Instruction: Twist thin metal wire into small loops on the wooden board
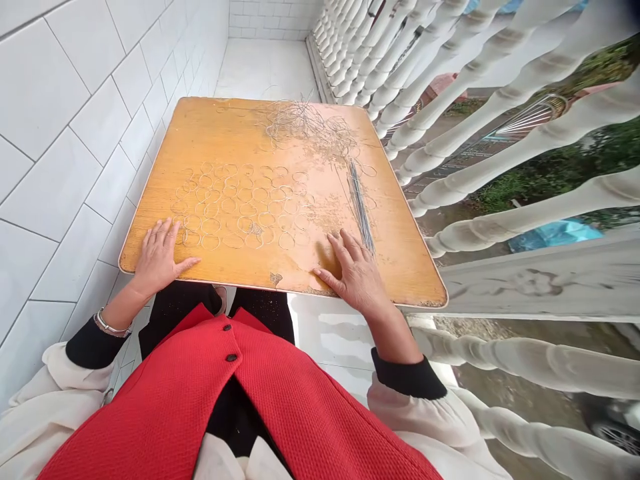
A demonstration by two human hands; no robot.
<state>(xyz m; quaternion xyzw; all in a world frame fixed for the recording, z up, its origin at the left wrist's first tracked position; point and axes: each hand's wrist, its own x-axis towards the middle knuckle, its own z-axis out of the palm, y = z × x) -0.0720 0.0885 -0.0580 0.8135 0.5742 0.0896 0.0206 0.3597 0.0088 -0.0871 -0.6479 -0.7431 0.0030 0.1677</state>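
White tiled wall point(75, 133) faces white balusters point(525, 217) in daylight

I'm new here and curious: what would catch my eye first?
Rows of small wire rings spread across the middle of the orange wooden table, with a tangle of wire at its far edge and a bundle of straight wires on the right. The left hand lies flat at the near left edge by the rings, the right hand flat beside the bundle's near end.

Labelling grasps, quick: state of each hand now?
Left hand: open, flat on the wooden board beside the wire rings, holding nothing.
Right hand: open, flat on the board near the straight wires, empty.
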